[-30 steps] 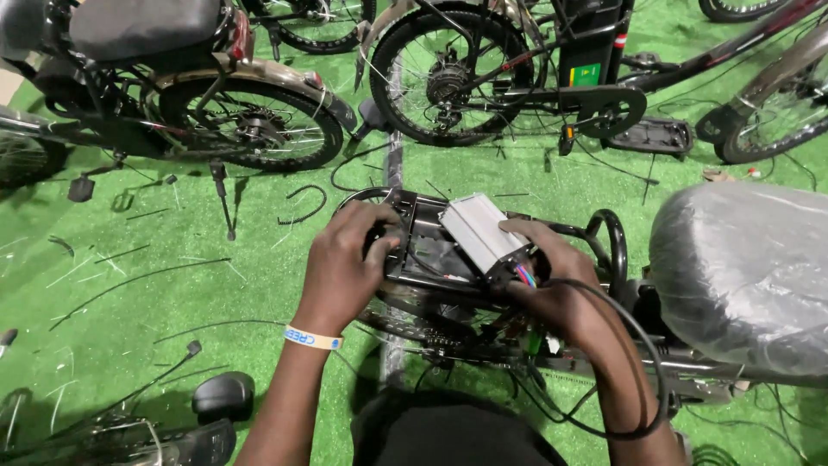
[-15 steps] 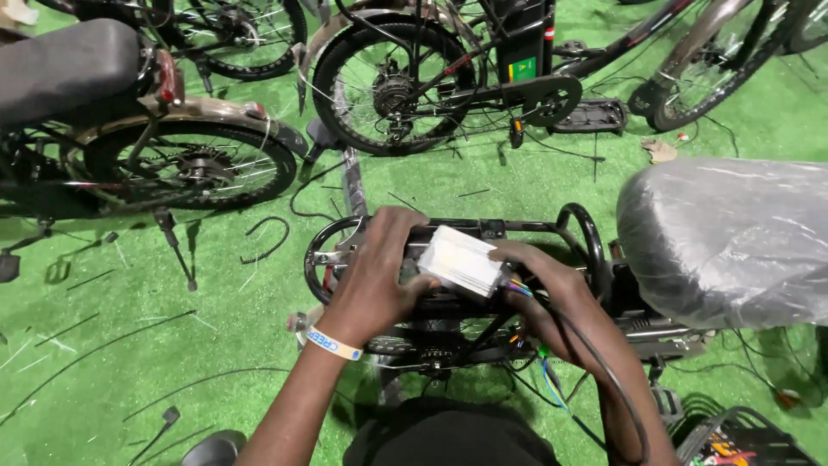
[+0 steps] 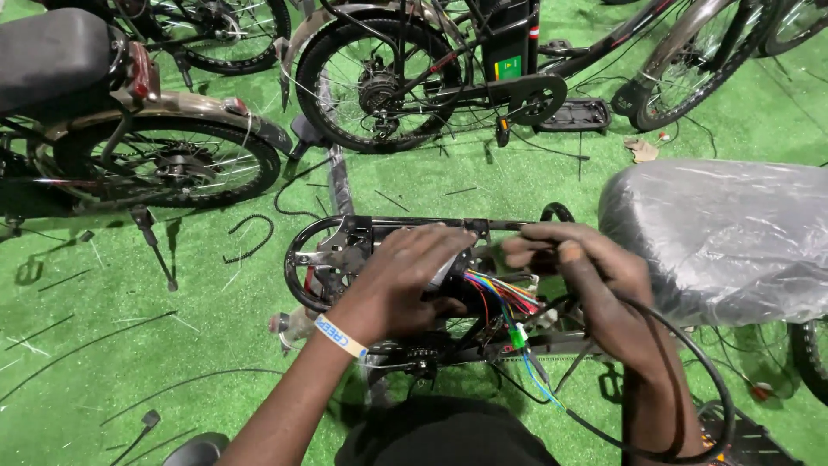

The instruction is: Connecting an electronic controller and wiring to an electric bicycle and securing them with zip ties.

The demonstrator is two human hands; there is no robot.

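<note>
Centrally, a grey controller box (image 3: 444, 274) sits on the black rear frame (image 3: 379, 226) of a bicycle, almost wholly covered by the left hand (image 3: 401, 280). That hand lies palm-down over the box with fingers curled round its far edge, grasping it. A light wristband (image 3: 339, 335) circles the left wrist.

From the box's right edge a bundle of coloured wires (image 3: 500, 292) fans out toward the right hand (image 3: 586, 267), just beside it. The right hand is clenched, fingertips (image 3: 526, 250) pinched together near the frame rail; what they pinch cannot be told. A thick black cable (image 3: 699, 380) loops round the right forearm. A green connector (image 3: 517, 336) hangs below the wires.

To the right, touching distance from the right hand, stands a saddle wrapped in clear plastic (image 3: 724, 233), closing that side. To the left, open green turf (image 3: 129, 345) gives free room, strewn only with loose black cable ties (image 3: 250, 237). Beyond the frame, parked bicycles (image 3: 405, 78) line the far edge
</note>
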